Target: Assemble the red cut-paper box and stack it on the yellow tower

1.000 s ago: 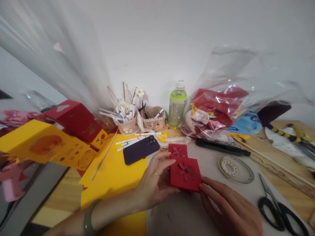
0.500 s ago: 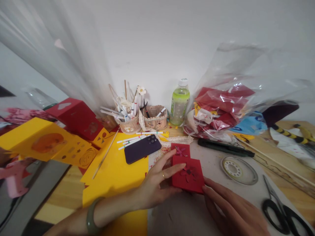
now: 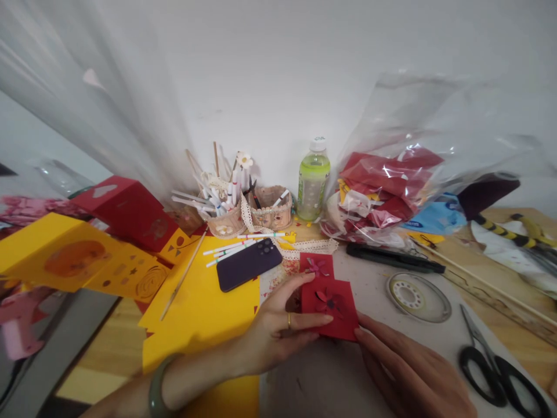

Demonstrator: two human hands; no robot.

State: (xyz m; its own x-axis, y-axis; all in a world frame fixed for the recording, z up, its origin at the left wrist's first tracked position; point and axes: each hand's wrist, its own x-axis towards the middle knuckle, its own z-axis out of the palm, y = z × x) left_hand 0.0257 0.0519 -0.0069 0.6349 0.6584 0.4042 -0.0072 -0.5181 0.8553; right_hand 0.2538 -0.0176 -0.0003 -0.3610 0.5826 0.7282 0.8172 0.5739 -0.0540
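Note:
A red paper card (image 3: 343,291) with a cut-paper flower (image 3: 329,302) on its face is between my hands. My left hand (image 3: 281,322) grips it from the left, with a finger laid across its front below the flower and another reaching up towards a smaller red square (image 3: 327,261). That square, just behind the card, carries a pinkish flower. My right hand (image 3: 404,363) pinches the card's lower right corner between its fingertips. Whether card and square are joined, I cannot tell. A green bangle (image 3: 159,386) sits on my left wrist.
Yellow card sheets (image 3: 202,325) and a dark phone (image 3: 249,264) lie to the left, near marker pens. Right are a black cutter (image 3: 394,258), a tape roll (image 3: 418,296) and scissors (image 3: 489,368). A drink bottle (image 3: 314,180) stands behind.
My left hand's finger has slid down off the flower to the card's lower front, uncovering the petals. The view has shifted slightly; my right hand keeps its hold on the corner.

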